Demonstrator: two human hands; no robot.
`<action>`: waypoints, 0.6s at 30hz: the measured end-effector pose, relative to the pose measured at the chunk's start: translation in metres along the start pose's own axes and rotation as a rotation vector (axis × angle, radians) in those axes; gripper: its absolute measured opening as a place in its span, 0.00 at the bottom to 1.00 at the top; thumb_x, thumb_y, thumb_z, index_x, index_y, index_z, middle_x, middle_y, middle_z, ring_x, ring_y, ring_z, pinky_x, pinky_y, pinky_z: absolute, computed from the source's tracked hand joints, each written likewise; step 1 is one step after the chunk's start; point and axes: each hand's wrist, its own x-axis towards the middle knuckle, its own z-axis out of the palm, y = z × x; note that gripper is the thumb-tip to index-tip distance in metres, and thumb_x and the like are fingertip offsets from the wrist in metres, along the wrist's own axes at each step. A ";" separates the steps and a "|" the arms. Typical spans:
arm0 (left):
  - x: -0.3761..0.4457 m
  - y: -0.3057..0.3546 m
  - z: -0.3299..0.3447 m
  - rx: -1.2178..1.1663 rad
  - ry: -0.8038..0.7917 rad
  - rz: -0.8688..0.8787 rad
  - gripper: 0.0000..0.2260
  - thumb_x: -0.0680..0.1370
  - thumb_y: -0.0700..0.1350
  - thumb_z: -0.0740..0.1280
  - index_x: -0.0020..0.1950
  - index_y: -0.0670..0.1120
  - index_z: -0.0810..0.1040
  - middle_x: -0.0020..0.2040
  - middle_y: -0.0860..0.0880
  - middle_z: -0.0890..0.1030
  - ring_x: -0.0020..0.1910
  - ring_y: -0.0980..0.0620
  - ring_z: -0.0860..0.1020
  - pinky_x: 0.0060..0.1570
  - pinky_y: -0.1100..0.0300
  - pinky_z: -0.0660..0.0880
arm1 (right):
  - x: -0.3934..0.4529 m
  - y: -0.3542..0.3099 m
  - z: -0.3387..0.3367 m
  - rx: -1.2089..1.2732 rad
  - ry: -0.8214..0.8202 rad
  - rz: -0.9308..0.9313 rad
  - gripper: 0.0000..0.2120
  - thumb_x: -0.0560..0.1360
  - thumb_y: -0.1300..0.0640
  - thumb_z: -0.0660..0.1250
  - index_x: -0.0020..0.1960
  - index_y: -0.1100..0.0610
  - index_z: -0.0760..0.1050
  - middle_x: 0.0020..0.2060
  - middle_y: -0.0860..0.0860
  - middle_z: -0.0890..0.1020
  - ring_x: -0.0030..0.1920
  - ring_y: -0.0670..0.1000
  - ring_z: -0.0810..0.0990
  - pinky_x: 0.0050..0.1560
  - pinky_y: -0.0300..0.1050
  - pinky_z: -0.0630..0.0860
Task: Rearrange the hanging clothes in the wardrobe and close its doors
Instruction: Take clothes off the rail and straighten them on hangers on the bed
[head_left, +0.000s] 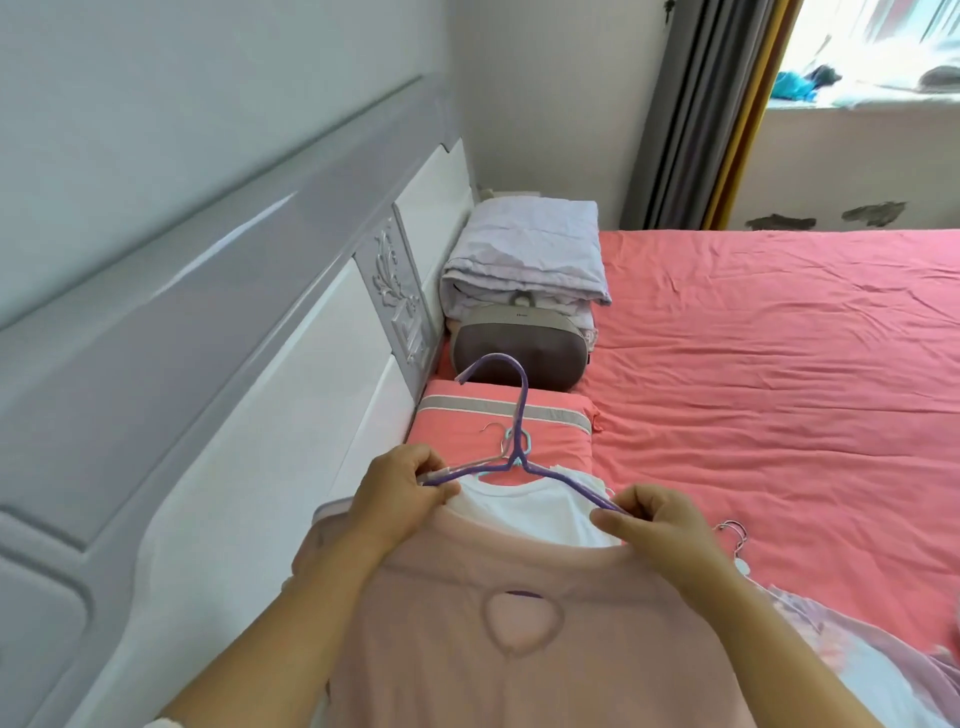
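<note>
A pale pink top (498, 649) with a heart-shaped cutout hangs in front of me over the bed. A purple hanger (519, 410) sticks out of its neckline, hook pointing up and left. My left hand (400, 499) pinches the left arm of the hanger together with the collar. My right hand (654, 525) pinches the right arm of the hanger at the neckline. A white garment (535, 506) lies under the pink top, with other hangers, a light blue one (521, 440) among them, behind the purple one. No wardrobe is in view.
The bed has a coral-pink sheet (779, 364) and a matching pillow (498, 421). A grey massage cushion (519, 348) and a folded pale quilt (524, 254) lie by the white headboard (249, 389). More clothes and a wire hanger (732, 535) lie at lower right. Curtains (696, 104) hang by the window.
</note>
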 end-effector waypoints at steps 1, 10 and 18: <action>0.018 -0.011 0.008 -0.004 -0.006 -0.010 0.08 0.68 0.42 0.75 0.36 0.46 0.77 0.34 0.52 0.78 0.35 0.53 0.74 0.36 0.63 0.71 | 0.020 0.007 0.006 -0.003 0.008 0.021 0.09 0.68 0.60 0.74 0.32 0.57 0.75 0.24 0.45 0.69 0.27 0.45 0.65 0.31 0.40 0.61; 0.139 -0.089 0.088 0.006 -0.089 -0.066 0.07 0.68 0.43 0.75 0.36 0.49 0.77 0.36 0.52 0.79 0.39 0.49 0.76 0.42 0.56 0.74 | 0.157 0.075 0.039 -0.053 0.058 0.171 0.06 0.65 0.61 0.74 0.34 0.58 0.77 0.24 0.44 0.73 0.27 0.46 0.69 0.33 0.42 0.64; 0.169 -0.150 0.151 0.018 -0.205 -0.108 0.08 0.67 0.45 0.74 0.33 0.53 0.76 0.38 0.53 0.78 0.39 0.52 0.76 0.41 0.58 0.71 | 0.211 0.150 0.065 -0.164 0.094 0.293 0.05 0.60 0.55 0.73 0.32 0.51 0.78 0.23 0.44 0.75 0.28 0.47 0.71 0.35 0.44 0.67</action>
